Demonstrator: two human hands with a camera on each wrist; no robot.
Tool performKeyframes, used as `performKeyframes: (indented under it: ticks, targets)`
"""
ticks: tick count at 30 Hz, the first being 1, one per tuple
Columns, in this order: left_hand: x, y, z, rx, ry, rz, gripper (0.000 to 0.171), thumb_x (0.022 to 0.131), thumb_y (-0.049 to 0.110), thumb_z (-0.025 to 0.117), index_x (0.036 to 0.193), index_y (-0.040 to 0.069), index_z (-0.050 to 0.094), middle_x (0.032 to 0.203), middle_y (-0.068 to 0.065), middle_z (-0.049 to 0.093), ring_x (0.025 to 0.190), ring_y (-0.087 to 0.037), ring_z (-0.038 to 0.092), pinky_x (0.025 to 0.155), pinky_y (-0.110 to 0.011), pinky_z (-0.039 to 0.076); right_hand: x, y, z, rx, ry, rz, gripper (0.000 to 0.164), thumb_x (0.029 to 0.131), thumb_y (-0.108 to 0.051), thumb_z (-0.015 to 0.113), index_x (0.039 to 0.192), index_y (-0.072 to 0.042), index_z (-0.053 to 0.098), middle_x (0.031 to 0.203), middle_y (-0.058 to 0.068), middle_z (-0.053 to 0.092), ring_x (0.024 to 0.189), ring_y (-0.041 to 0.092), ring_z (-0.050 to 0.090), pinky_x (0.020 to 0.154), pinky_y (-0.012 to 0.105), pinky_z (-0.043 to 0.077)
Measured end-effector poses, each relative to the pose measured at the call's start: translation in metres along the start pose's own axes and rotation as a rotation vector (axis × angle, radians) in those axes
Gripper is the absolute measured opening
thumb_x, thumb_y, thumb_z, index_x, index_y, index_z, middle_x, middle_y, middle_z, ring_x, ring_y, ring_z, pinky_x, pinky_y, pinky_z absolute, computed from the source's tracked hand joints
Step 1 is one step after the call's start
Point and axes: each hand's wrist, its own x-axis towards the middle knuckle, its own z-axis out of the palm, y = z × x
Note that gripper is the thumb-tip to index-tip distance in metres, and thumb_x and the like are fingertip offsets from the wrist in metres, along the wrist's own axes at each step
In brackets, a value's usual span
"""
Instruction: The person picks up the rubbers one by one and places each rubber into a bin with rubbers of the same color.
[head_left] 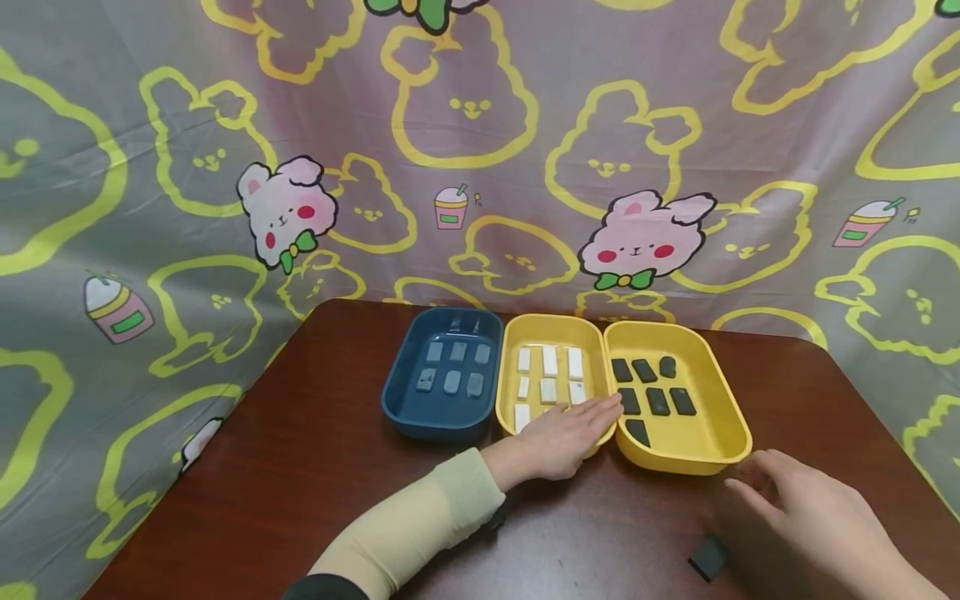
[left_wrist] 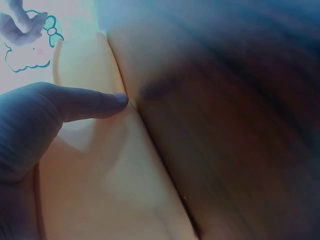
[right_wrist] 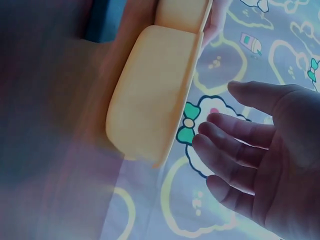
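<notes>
My left hand [head_left: 566,437] lies across the front rim of the middle yellow tray [head_left: 517,329], its fingers fairly straight and reaching toward the seam with the right yellow tray [head_left: 720,400]. In the left wrist view the thumb [left_wrist: 95,103] touches a yellow tray wall [left_wrist: 115,165]. Several white blocks [head_left: 549,360] lie in the middle tray, some partly hidden by this hand. Black blocks [head_left: 658,402] lie in rows in the right tray. Right of that tray's front corner, my right hand [right_wrist: 270,145] hangs with loosely bent fingers and holds nothing. A black block [head_left: 708,558] is on the table below it.
A blue tray [head_left: 450,425] with several blue-grey blocks [head_left: 452,382] stands against the left side of the middle tray. All trays sit on a dark brown table [head_left: 300,433]. A patterned cloth [head_left: 480,192] hangs behind and along the sides.
</notes>
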Motion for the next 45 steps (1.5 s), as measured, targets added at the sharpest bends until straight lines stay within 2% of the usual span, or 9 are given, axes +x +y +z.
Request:
performKeyframes:
  ticks: [4,8,11,15,20,26,32,37,45]
  targets:
    - [0.0,0.001,0.0,-0.005,-0.004,0.002,0.061,0.103,0.026,0.042,0.156,0.013,0.016,0.162,0.0,0.01,0.145,-0.01,0.012,0.107,-0.036,0.034,-0.004,0.008,0.007,-0.021,-0.09,0.028,0.029,0.088,-0.043,0.069,0.093,-0.015,0.066,0.074,-0.008,0.056,0.065,0.011,0.053,0.056,0.038,0.044]
    - [-0.001,0.0,0.0,0.0,0.0,0.005,0.061,0.103,0.027,0.042,0.156,0.013,0.017,0.162,0.0,0.011,0.145,-0.01,0.013,0.107,-0.036,0.034,-0.003,0.016,0.018,-0.042,-0.248,0.107,0.058,0.085,-0.057,0.066,0.099,0.0,0.064,0.081,-0.001,0.059,0.071,0.018,0.058,0.061,0.044,0.049]
    - [-0.001,0.0,0.0,-0.001,0.001,0.002,0.061,0.102,0.027,0.042,0.156,0.014,0.017,0.162,0.001,0.01,0.145,-0.009,0.012,0.107,-0.036,0.033,-0.002,0.021,0.028,-0.057,-0.348,0.137,0.078,0.08,-0.067,0.063,0.106,0.006,0.06,0.092,0.008,0.059,0.081,0.026,0.062,0.067,0.05,0.05]
    - [-0.001,-0.001,0.0,-0.013,-0.006,-0.002,0.061,0.103,0.027,0.042,0.156,0.014,0.016,0.162,0.001,0.009,0.145,-0.009,0.011,0.108,-0.036,0.032,-0.003,0.021,0.039,-0.056,-0.389,0.1,0.086,0.076,-0.071,0.064,0.116,0.006,0.059,0.105,0.015,0.057,0.094,0.032,0.061,0.072,0.054,0.05]
    - [-0.001,0.0,-0.002,-0.023,-0.015,-0.005,0.061,0.103,0.027,0.041,0.156,0.014,0.016,0.162,0.001,0.009,0.145,-0.009,0.01,0.108,-0.036,0.032,-0.001,0.015,0.052,-0.019,-0.465,0.104,0.092,0.072,-0.069,0.069,0.122,0.006,0.056,0.111,0.014,0.057,0.098,0.031,0.059,0.077,0.056,0.05]
    - [-0.001,0.0,-0.003,-0.024,-0.024,-0.012,0.061,0.103,0.027,0.042,0.156,0.015,0.015,0.162,0.002,0.008,0.145,-0.008,0.01,0.109,-0.036,0.031,0.0,0.008,0.061,0.041,-0.501,0.095,0.086,0.069,-0.064,0.075,0.124,0.0,0.058,0.112,0.006,0.058,0.095,0.026,0.059,0.08,0.055,0.05]
    - [-0.001,0.001,-0.002,-0.024,-0.027,-0.016,0.062,0.103,0.027,0.042,0.157,0.015,0.014,0.162,0.002,0.008,0.145,-0.008,0.01,0.109,-0.036,0.031,-0.002,-0.002,0.063,0.073,-0.467,0.043,0.074,0.067,-0.055,0.082,0.12,-0.007,0.062,0.106,0.0,0.057,0.087,0.018,0.056,0.077,0.049,0.051]
    - [-0.001,0.001,-0.002,-0.025,-0.024,-0.017,0.062,0.102,0.026,0.042,0.157,0.015,0.015,0.162,0.002,0.008,0.145,-0.008,0.01,0.109,-0.037,0.032,-0.004,-0.011,0.061,0.083,-0.463,0.006,0.066,0.069,-0.046,0.084,0.118,-0.007,0.062,0.099,-0.001,0.054,0.08,0.017,0.053,0.071,0.041,0.05]
    - [-0.002,0.001,-0.002,-0.019,-0.019,-0.014,0.062,0.102,0.026,0.044,0.156,0.014,0.016,0.162,0.002,0.01,0.145,-0.009,0.011,0.108,-0.037,0.033,-0.001,-0.011,0.065,0.099,-0.488,0.002,0.059,0.069,-0.039,0.087,0.114,-0.009,0.064,0.096,0.0,0.053,0.082,0.019,0.053,0.073,0.044,0.051]
